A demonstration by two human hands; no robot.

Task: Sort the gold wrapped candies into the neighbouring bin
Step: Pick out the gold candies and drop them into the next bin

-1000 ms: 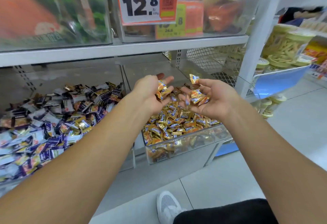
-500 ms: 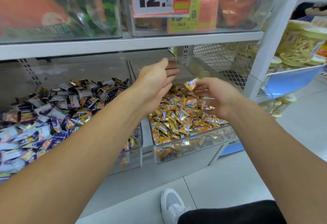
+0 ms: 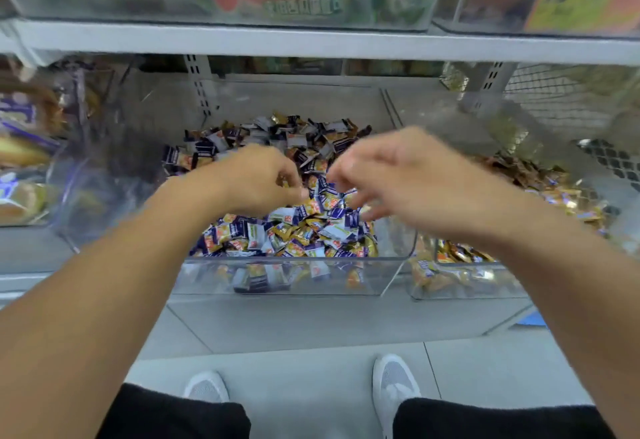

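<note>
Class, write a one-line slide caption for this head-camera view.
Both hands, left hand and right hand, reach over the mixed candy bin, beside the gold candy bin.

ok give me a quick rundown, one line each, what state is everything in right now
Left hand: fingers curled over the mixed bin; grip blurred.
Right hand: fingers curled over the mixed bin; grip blurred.
Mixed bin: open-topped, piled with purple, white and gold candies.
Gold bin: open-topped, holds gold candies.
</note>
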